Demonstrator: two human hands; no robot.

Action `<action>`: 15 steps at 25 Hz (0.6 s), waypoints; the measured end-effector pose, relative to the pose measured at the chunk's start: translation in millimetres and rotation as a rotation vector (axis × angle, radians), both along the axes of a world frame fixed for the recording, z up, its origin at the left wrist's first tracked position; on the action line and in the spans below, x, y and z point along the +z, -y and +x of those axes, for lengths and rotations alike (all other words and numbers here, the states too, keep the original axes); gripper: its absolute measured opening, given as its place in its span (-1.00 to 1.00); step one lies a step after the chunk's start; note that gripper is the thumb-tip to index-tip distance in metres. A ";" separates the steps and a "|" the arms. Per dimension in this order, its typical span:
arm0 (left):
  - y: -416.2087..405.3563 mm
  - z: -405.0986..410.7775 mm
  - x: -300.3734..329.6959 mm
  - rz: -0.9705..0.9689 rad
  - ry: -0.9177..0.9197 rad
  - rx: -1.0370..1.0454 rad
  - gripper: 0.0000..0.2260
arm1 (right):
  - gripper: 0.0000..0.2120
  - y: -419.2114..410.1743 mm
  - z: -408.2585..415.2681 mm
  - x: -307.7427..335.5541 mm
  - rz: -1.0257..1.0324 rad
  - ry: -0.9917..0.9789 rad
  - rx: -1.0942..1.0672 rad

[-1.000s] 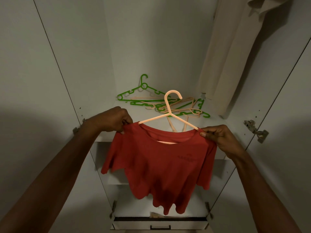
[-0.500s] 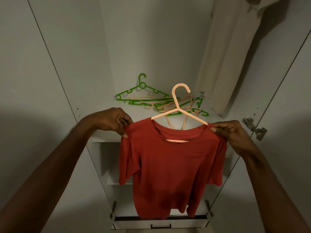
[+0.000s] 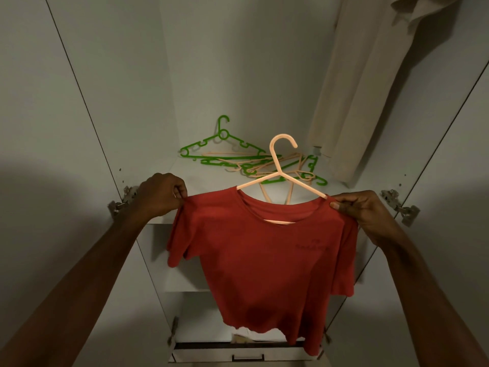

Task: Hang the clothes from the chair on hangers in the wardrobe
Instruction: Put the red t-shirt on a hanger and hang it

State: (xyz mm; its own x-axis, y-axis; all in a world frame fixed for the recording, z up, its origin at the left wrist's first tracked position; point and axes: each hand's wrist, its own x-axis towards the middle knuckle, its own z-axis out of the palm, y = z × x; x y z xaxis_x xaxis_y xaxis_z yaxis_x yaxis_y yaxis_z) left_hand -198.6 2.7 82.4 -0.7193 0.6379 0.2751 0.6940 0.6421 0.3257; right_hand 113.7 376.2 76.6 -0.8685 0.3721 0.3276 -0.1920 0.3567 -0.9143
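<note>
Since half a second ago, both hands have spread the red T-shirt flatter on its peach hanger. Left hand pinches one shoulder seam, right hand pinches the other, before the open wardrobe. Small chest print is too dim to read. Green and peach spare hangers lie on the shelf behind; a beige garment hangs right.

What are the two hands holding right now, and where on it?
Both hold the red T-shirt, already on the peach hanger. The left hand pinches its left shoulder seam; the right hand pinches the right shoulder over the hanger's arm end.
</note>
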 end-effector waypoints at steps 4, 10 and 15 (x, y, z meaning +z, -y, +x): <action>-3.1 5.3 -6.4 0.059 0.090 -0.040 -0.73 | -0.81 1.0 -6.7 -5.5 -0.042 -0.009 -0.006; -45.4 56.3 -10.7 0.312 0.292 -0.386 -0.83 | -0.81 9.8 -22.3 -9.7 -0.047 0.015 0.038; -53.3 51.0 -5.5 0.397 0.309 -0.471 -0.83 | -0.81 3.4 -15.3 3.9 0.028 0.084 0.099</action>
